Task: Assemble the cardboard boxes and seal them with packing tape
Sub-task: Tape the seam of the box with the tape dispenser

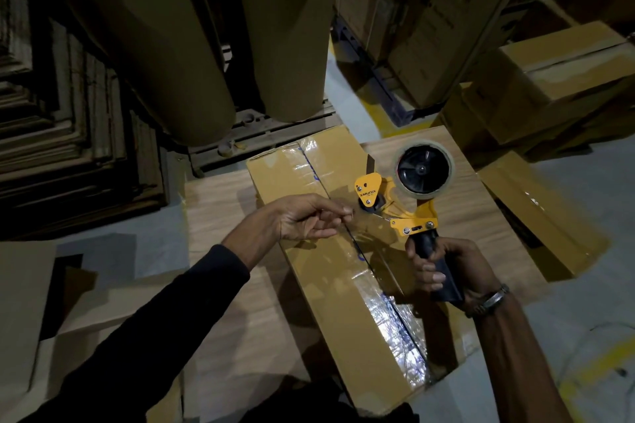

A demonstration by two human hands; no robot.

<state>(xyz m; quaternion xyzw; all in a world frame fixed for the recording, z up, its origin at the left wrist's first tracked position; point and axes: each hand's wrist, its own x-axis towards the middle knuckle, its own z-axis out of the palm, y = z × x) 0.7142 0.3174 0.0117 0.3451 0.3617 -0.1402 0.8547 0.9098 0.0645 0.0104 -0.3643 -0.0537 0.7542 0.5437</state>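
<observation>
A dim storeroom is surrounding the work: big rolls of brown paper (192, 45) are standing on a wooden pallet (275, 134) beyond the cardboard box (343, 302), printed cartons (429, 17) are rising beyond it toward the right, and a stack of flattened cardboard (68, 113) is lying off to its left. The box itself is lying long and closed on a pale wood-grain table (220, 227), its top seam running from the far end toward the camera and shining with clear packing tape (395, 323) already laid along it. More boxes (549, 86) are sitting to the right of it (some of them taped too), one of them close beside the table.

Above the middle of the box, the right hand (443, 268) is gripping the black handle of a yellow tape dispenser (395, 203), fingers curled tight around it; a bracelet (488, 300) is showing on that wrist. The dispenser's roll (424, 166) is sitting on the side away from the box's seam, and its nose is pointing toward the left hand (305, 216). That hand, in a dark sleeve, is hovering over the seam just beside the nose, thumb and forefinger pressed together as if pinching something thin; whether a clear tape end is between them I cannot tell, since it is too faint to make out.
</observation>
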